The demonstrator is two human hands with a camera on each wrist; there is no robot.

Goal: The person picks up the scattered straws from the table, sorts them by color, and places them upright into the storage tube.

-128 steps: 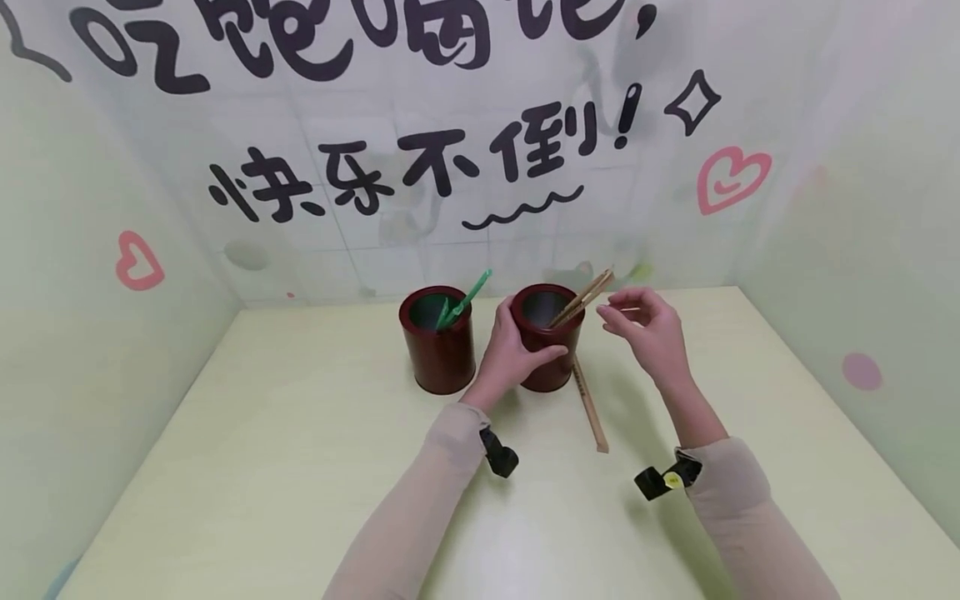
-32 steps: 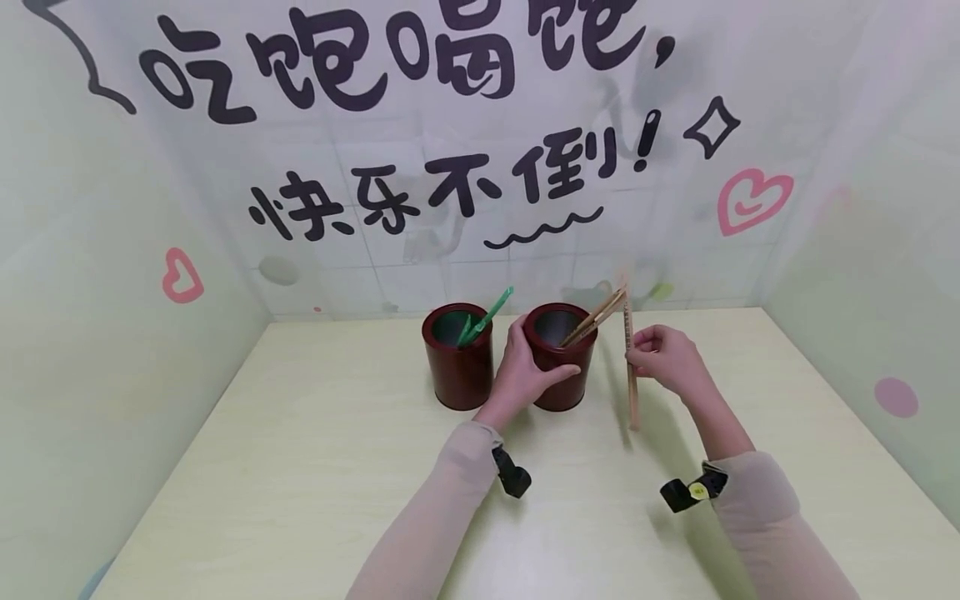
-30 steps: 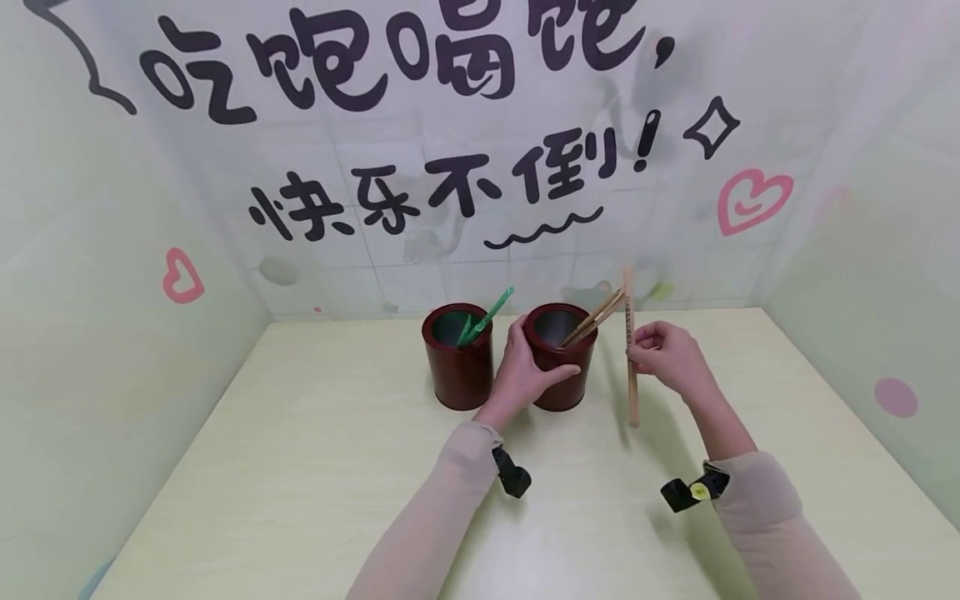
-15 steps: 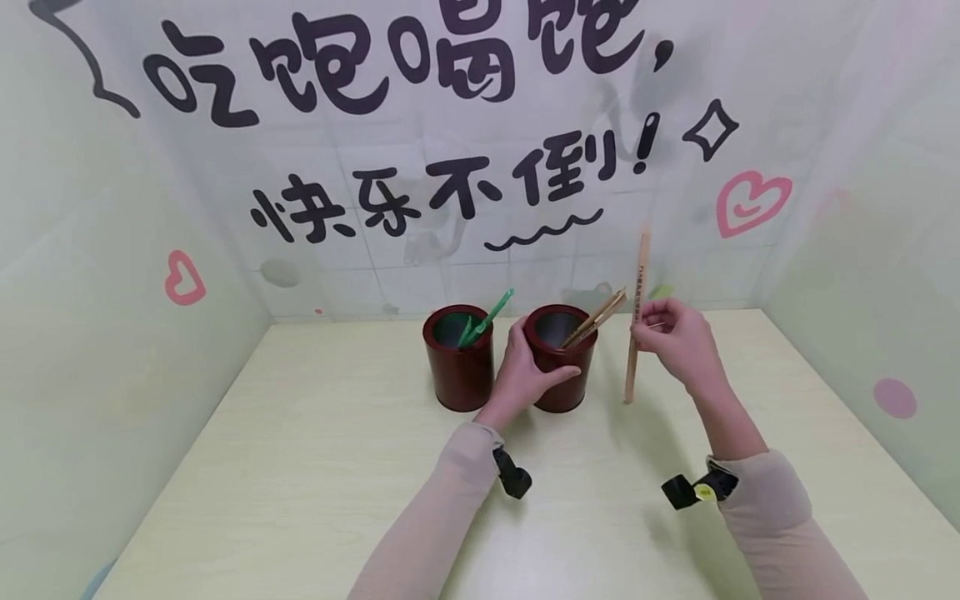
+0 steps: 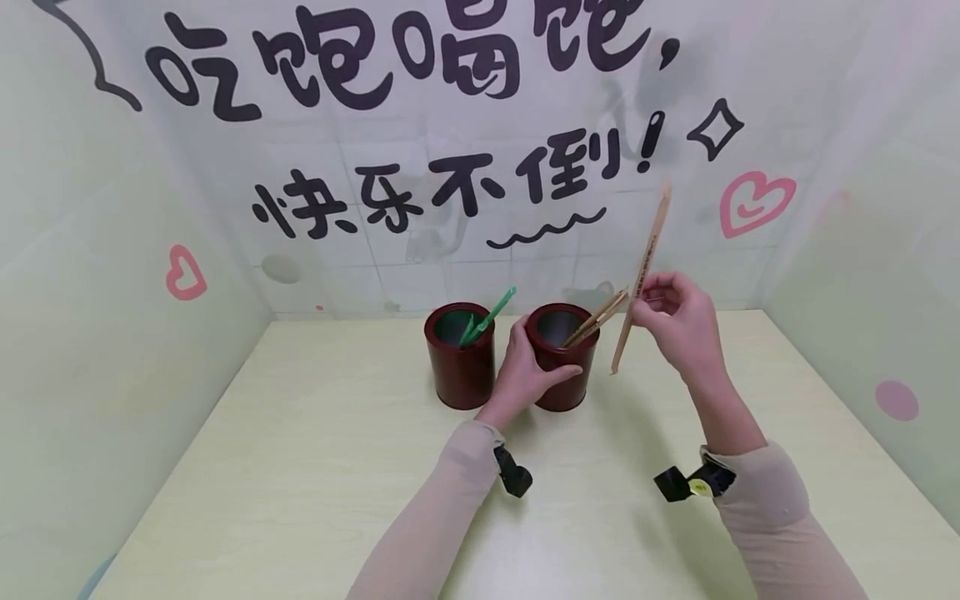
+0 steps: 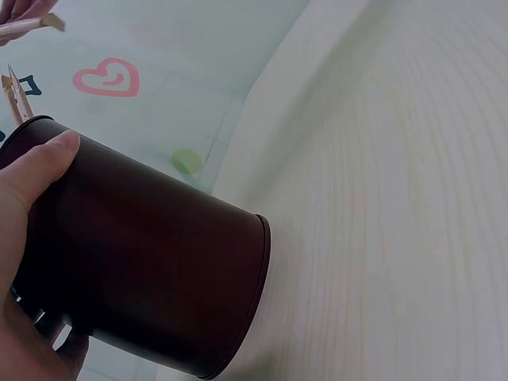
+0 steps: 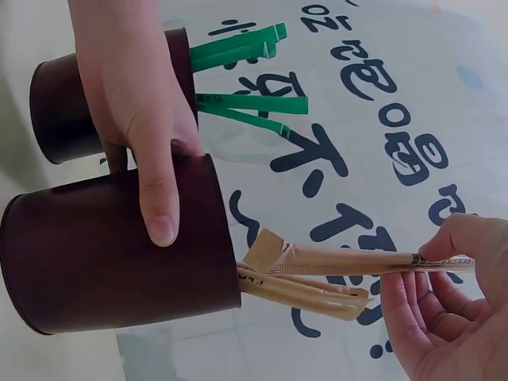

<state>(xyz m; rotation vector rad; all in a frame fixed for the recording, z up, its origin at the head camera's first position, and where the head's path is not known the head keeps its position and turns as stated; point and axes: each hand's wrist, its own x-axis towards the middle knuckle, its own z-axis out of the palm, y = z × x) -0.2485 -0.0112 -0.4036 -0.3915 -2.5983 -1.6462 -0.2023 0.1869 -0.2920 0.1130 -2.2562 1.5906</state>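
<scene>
My left hand (image 5: 521, 375) grips the side of the right-hand dark red cylindrical canister (image 5: 562, 395), thumb across its front. Several slim brown paper-wrapped sticks (image 5: 597, 318) lean out of its mouth to the right. Between thumb and fingers, my right hand (image 5: 686, 329) pinches another slim brown paper-wrapped stick (image 5: 652, 246), held tilted in the air right of the canister. Its lower end, seen in the right wrist view, is close to the sticks in the canister; whether they touch I cannot tell. In the left wrist view the canister (image 6: 143, 254) stands on the table.
A matching dark red canister (image 5: 461, 379) stands to the left, with several green wrapped sticks (image 5: 497, 310) in it. Pale wooden table (image 5: 315, 475) lies beneath. A back wall (image 5: 420, 279) with black lettering and side walls enclose the space.
A brown stick that lay on the table is now in my right hand, raised and tilted with its lower end towards the canister. My left hand has kept its grip.
</scene>
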